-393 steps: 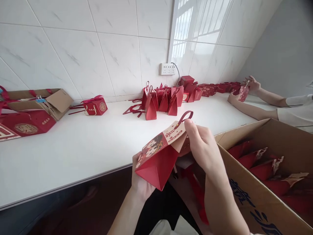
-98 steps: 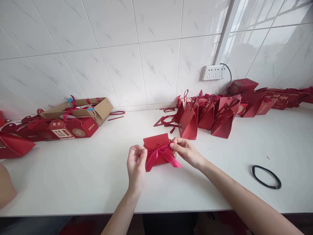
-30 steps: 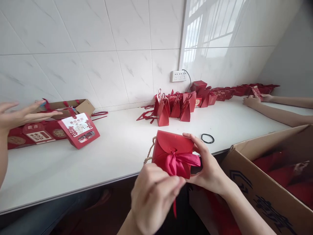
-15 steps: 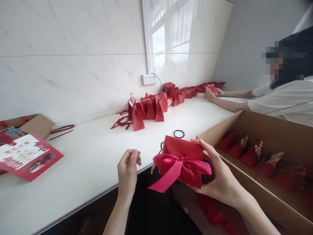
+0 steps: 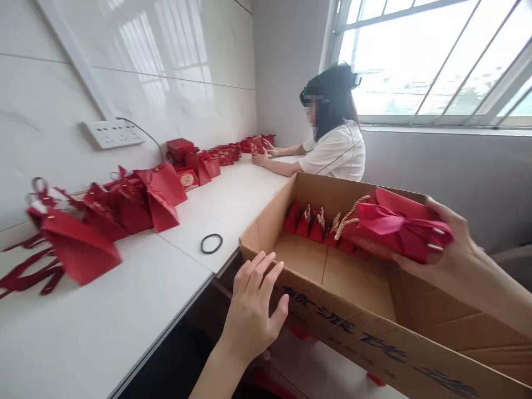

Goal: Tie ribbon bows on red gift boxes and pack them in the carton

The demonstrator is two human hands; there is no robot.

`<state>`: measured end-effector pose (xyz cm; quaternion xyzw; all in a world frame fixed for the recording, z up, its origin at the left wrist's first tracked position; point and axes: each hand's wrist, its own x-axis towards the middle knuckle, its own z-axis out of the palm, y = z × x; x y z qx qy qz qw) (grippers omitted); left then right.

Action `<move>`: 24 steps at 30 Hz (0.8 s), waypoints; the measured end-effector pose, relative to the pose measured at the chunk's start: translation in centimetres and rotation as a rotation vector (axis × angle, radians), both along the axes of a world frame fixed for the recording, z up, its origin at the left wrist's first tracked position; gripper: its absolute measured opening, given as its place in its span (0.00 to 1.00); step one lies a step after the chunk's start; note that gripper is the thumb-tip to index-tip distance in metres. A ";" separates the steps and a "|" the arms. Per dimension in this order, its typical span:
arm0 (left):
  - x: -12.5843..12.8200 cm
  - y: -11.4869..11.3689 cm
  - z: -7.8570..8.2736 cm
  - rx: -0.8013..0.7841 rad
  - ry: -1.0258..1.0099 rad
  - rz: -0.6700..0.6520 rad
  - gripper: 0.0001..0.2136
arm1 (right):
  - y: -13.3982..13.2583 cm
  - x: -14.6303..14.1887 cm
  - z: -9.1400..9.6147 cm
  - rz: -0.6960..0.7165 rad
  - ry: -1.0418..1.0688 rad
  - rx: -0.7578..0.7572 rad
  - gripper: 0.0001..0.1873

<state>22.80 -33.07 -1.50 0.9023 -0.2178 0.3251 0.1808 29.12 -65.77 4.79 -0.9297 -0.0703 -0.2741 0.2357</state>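
Note:
My right hand [image 5: 449,238] grips a red gift box [image 5: 399,224] by its right end, above the inside of a big cardboard box [image 5: 357,302]. A pink ribbon bow crosses the gift box's front, and a gold rope handle hangs off its left side. Down in the cardboard box, along the far left, stands a row of several red gift boxes [image 5: 318,226] with gold handles. My left hand [image 5: 257,305] is open, fingers spread, at the near left edge of the cardboard box; whether it touches the cardboard I cannot tell.
On the white table [image 5: 174,299] lies a black elastic ring [image 5: 211,244]. Several red gift bags [image 5: 137,202] line the wall below a power strip [image 5: 112,134]. At the table's far end a co-worker [image 5: 332,147] in white handles a red box. A barred window is at right.
My view has turned right. My right hand has carried the gift box from the table's front edge to over the cardboard box. My left hand has opened and moved to that box's edge.

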 end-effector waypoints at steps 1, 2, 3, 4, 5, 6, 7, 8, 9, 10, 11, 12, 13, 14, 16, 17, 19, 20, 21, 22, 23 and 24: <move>1.1 -0.4 -0.7 0.037 0.006 -0.014 0.21 | -0.6 1.2 0.2 0.008 0.112 0.014 0.53; 2.1 -0.8 -1.5 0.056 0.012 -0.017 0.22 | -0.9 2.5 0.3 0.007 0.240 0.027 0.51; 3.0 -1.0 -2.4 0.058 0.016 -0.009 0.21 | -1.0 3.8 0.2 0.004 0.349 0.030 0.49; 3.7 -1.1 -3.3 0.045 0.016 0.005 0.19 | -0.9 5.1 -0.2 0.004 0.436 0.021 0.47; 4.2 -1.2 -4.2 0.024 0.003 0.020 0.17 | -0.6 6.4 -0.9 0.017 0.501 0.005 0.45; 4.6 -1.2 -5.1 -0.003 -0.021 0.031 0.15 | -0.3 7.7 -1.9 0.042 0.550 -0.010 0.42; 5.0 -1.2 -5.8 -0.026 -0.050 0.035 0.14 | 0.0 8.9 -3.2 0.068 0.593 -0.018 0.41; 5.2 -1.2 -6.4 -0.042 -0.078 0.030 0.13 | 0.3 10.0 -4.7 0.097 0.634 -0.020 0.39; 5.3 -1.2 -6.9 -0.055 -0.107 0.019 0.13 | 0.7 10.9 -6.4 0.112 0.675 -0.017 0.40; 5.3 -1.2 -7.2 -0.070 -0.136 0.009 0.13 | 1.0 11.5 -8.3 0.123 0.704 -0.013 0.41; 5.3 -1.2 -7.5 -0.085 -0.157 0.006 0.13 | 1.2 11.8 -10.1 0.136 0.712 -0.008 0.43; 5.2 -1.3 -7.8 -0.096 -0.167 0.006 0.13 | 1.5 11.8 -11.9 0.145 0.716 -0.003 0.45; 5.1 -1.3 -7.9 -0.107 -0.173 0.010 0.13 | 1.7 11.4 -13.5 0.160 0.713 0.000 0.44; 4.9 -1.3 -8.0 -0.118 -0.175 0.014 0.14 | 1.8 10.6 -14.9 0.180 0.706 0.003 0.43; 4.6 -1.4 -8.0 -0.128 -0.167 0.012 0.16 | 1.8 8.4 -17.0 0.237 0.702 0.007 0.36; 4.5 -1.5 -7.9 -0.132 -0.161 0.004 0.17 | 1.6 7.2 -17.8 0.270 0.709 0.007 0.34; 4.7 -1.7 -7.5 -0.137 -0.153 -0.018 0.17 | 1.2 5.0 -18.7 0.346 0.746 -0.003 0.35; 4.9 -1.8 -7.3 -0.136 -0.146 -0.028 0.17 | 0.9 4.1 -19.0 0.398 0.784 -0.008 0.37; 5.2 -1.9 -7.1 -0.132 -0.137 -0.035 0.17 | 0.7 3.5 -19.2 0.456 0.842 -0.005 0.40; 5.5 -2.0 -6.9 -0.130 -0.129 -0.037 0.17 | 0.6 3.1 -19.3 0.509 0.922 0.016 0.43; 5.8 -2.1 -6.8 -0.124 -0.121 -0.036 0.17 | 0.6 2.9 -19.4 0.552 1.022 0.055 0.45; 6.0 -2.1 -6.7 -0.123 -0.116 -0.031 0.17 | 0.8 2.9 -19.4 0.578 1.131 0.114 0.45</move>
